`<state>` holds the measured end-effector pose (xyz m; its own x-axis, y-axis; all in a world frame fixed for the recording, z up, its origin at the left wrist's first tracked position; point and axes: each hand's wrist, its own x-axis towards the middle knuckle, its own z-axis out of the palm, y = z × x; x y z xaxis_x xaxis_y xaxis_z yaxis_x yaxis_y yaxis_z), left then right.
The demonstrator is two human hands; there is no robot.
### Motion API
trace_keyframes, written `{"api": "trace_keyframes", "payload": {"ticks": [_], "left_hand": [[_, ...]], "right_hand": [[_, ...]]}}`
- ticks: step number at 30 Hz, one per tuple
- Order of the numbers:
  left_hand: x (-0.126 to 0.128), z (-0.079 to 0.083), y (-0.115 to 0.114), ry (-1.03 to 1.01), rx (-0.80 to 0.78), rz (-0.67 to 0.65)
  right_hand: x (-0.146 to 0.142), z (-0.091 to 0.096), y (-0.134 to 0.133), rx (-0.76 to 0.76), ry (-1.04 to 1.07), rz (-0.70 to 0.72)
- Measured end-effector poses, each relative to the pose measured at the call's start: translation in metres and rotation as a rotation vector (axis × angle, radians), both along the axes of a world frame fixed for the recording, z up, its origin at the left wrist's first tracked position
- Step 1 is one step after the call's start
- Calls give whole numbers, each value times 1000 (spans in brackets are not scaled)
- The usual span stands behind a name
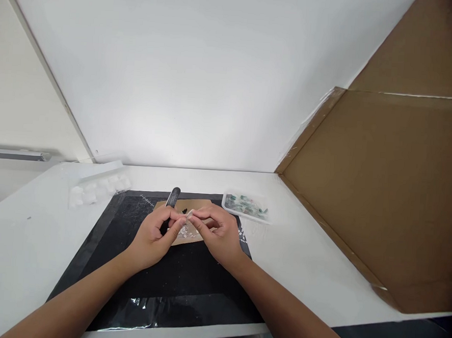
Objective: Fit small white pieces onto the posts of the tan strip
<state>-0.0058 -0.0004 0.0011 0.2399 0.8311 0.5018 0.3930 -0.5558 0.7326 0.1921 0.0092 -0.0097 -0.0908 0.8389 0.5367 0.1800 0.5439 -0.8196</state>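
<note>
My left hand (156, 236) and my right hand (222, 235) meet over the mat, thumbs and forefingers pinched together. A small pale piece (189, 214) is held between both sets of fingertips; its exact shape is too small to tell. A dark, rounded tool handle (173, 197) sticks up behind my left fingers. Whether that hand grips it or it merely lies there, I cannot tell. Below the fingers is a brown sheet (183, 242), partly covered by the hands, with small white bits (184, 232) scattered on it.
A black mat (158, 282) lies under the brown sheet on the white table (303, 276). At the right, a shallow clear tray (246, 216) holds several green and clear pieces. Clear packaging with white pieces (98, 189) stands far left. A cardboard panel (378, 188) borders the right side.
</note>
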Motion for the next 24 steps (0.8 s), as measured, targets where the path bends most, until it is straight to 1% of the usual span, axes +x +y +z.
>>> {"api": "trace_keyframes", "payload": {"ticks": [5, 9, 12, 14, 16, 19, 22, 24], "left_hand": [[3, -1, 1, 53, 55, 68], [4, -1, 1, 78, 99, 127], [4, -1, 2, 92, 125, 166], [3, -1, 2, 105, 141, 180], [3, -2, 3, 121, 154, 183], [3, -4, 3, 139, 170, 180], [3, -5, 3, 150, 186, 177], [3, -6, 3, 157, 192, 171]], "right_hand": [[0, 4, -2, 77, -70, -77], [4, 6, 1, 59, -81, -151], [14, 10, 10, 86, -86, -265], [27, 14, 19, 118, -103, -378], [43, 18, 30, 109, -111, -488], [72, 22, 47, 69, -111, -606], [101, 21, 61, 36, -193, -728], [118, 17, 68, 5, -234, -780]]}}
